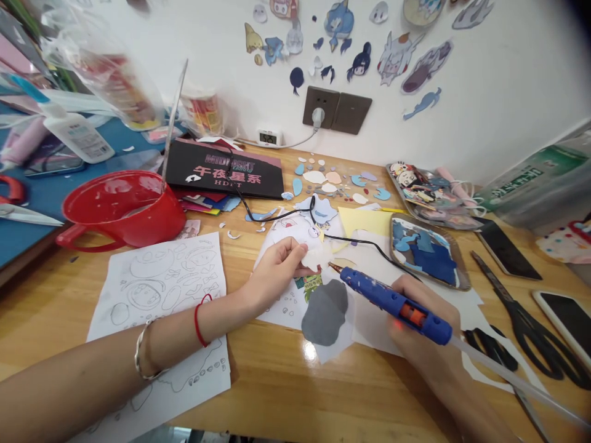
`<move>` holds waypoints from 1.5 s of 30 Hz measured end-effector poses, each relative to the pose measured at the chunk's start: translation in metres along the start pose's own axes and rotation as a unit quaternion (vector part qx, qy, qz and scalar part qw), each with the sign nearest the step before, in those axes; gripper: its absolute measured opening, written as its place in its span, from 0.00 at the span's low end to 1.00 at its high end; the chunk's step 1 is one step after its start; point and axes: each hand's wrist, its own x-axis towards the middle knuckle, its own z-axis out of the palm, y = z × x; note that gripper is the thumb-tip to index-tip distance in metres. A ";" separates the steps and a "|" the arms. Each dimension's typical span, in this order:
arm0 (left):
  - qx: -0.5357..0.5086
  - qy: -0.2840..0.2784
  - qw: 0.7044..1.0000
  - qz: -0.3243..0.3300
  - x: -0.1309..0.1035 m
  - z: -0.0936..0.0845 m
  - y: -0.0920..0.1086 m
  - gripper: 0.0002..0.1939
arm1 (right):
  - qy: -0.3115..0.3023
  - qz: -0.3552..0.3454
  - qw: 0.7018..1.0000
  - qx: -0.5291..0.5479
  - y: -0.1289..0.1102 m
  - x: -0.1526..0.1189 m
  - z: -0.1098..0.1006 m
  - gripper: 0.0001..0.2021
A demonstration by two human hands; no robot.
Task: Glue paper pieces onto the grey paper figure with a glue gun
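My left hand (282, 271) pinches a small white paper cutout (316, 255) between thumb and fingers over the middle of the desk. In my right hand (415, 307) is a blue glue gun (388, 301), a clear glue stick (508, 376) trailing from its back end. The gun's metal nozzle points left, close to the cutout; I cannot tell whether they touch. Below them lies a grey cloud-like paper shape (325, 312) on white paper. A black cord (369, 242) loops over the papers behind my hands.
A red mug (124, 209) and a sheet of pencil drawings (157, 295) are at left. Small paper cutouts (330, 181) lie toward the wall. At right are a tray of blue paper pieces (429, 249), black scissors (521, 320) and two phones. A white glue bottle (78, 132) stands upper left.
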 end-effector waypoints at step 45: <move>0.008 -0.041 0.999 -0.012 -0.002 -0.003 -0.001 0.16 | -0.032 0.133 0.990 0.031 -0.002 0.004 0.000 0.06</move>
